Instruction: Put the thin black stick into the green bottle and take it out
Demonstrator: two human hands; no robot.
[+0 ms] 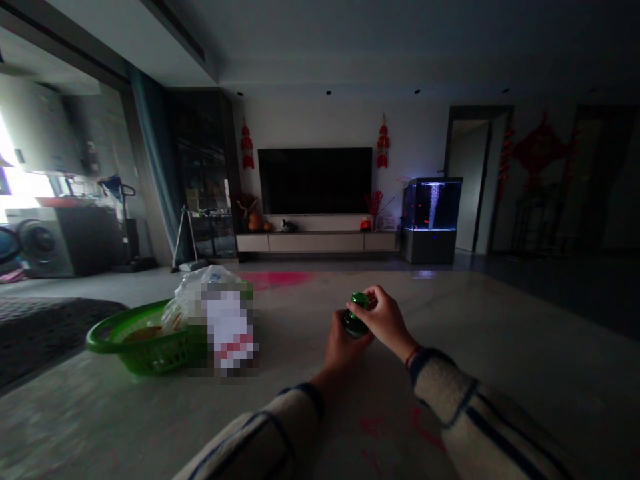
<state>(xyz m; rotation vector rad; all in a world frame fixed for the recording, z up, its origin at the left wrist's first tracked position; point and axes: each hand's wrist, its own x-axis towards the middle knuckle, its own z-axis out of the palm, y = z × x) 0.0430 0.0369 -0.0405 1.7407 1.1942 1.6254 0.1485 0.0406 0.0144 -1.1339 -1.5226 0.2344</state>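
Both my hands meet over the pale table (450,373) around a small green object (356,313) that looks like a little bottle or wrapped item; the room is dim. My left hand (340,347) wraps around its lower part from below. My right hand (383,319) pinches its shiny green top with the fingers curled. Both sleeves are cream with dark blue stripes.
A green plastic basket (127,343) stands at the left of the table, with a clear plastic bag (210,293) and a blurred package beside it. Further off are a wall-mounted TV (315,180), a low cabinet, a lit fish tank (433,207) and a washing machine (40,243).
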